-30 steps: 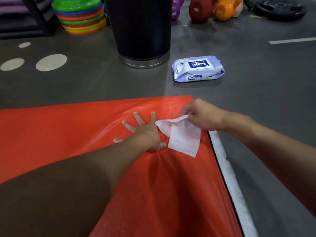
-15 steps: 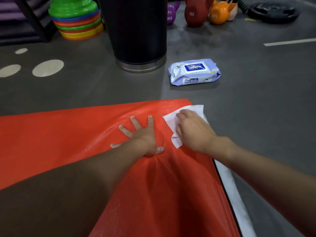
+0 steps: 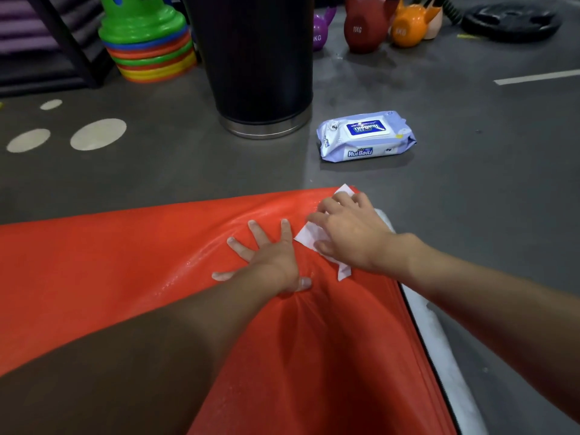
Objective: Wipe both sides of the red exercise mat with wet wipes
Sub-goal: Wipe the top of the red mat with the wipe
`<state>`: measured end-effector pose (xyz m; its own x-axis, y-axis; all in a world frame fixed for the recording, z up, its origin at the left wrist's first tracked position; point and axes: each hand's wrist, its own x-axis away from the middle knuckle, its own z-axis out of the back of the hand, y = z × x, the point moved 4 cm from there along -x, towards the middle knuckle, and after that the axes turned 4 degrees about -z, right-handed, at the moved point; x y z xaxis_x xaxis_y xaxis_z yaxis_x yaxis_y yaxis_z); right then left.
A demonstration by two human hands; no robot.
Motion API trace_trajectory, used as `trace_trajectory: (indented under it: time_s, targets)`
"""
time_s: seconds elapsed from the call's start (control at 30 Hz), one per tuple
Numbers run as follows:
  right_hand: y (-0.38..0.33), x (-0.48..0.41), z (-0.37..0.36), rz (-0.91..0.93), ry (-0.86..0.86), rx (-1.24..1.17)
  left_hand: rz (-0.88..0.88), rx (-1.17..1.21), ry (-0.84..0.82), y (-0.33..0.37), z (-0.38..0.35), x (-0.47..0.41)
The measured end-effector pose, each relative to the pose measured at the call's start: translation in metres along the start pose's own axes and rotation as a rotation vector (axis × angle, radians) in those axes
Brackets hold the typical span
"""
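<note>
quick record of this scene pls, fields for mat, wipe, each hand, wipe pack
mat: red, lying on grey floor, wet sheen near the hands
wipe: white, at mat's far right corner, mostly under right hand
left hand: fingers spread, pressing flat on mat
right hand: pressing wipe onto mat
wipe pack: on floor beyond mat, not touching it

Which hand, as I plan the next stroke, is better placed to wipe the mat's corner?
Probably right: the right hand presses the wet wipe there; the left hand braces the red mat.

Black cylinder point(image 3: 257, 58), kettlebells point(image 3: 364, 29), coloured rings point(image 3: 150, 54).
</note>
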<state>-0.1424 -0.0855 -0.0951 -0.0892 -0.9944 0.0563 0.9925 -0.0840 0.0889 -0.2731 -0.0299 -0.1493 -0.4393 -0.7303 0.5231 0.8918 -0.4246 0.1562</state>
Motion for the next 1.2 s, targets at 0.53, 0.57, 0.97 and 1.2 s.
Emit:
trace_trajectory:
  time_s: [0.53,0.57,0.97,1.2]
  targets:
    - [-0.015,-0.008,-0.020,-0.129,0.069,-0.380,-0.006,-0.021,-0.007,-0.001,-0.001,-0.003]
    - [-0.015,-0.008,-0.031,-0.134,0.007,-0.326,-0.009,-0.024,-0.005,-0.001,-0.002,-0.004]
    - [-0.007,-0.024,-0.039,-0.299,-0.231,-0.269,-0.008,-0.001,0.000,0.001,0.001,-0.001]
    - [0.002,-0.040,-0.026,-0.388,-0.052,-0.451,-0.014,-0.033,-0.003,0.000,0.000,-0.003]
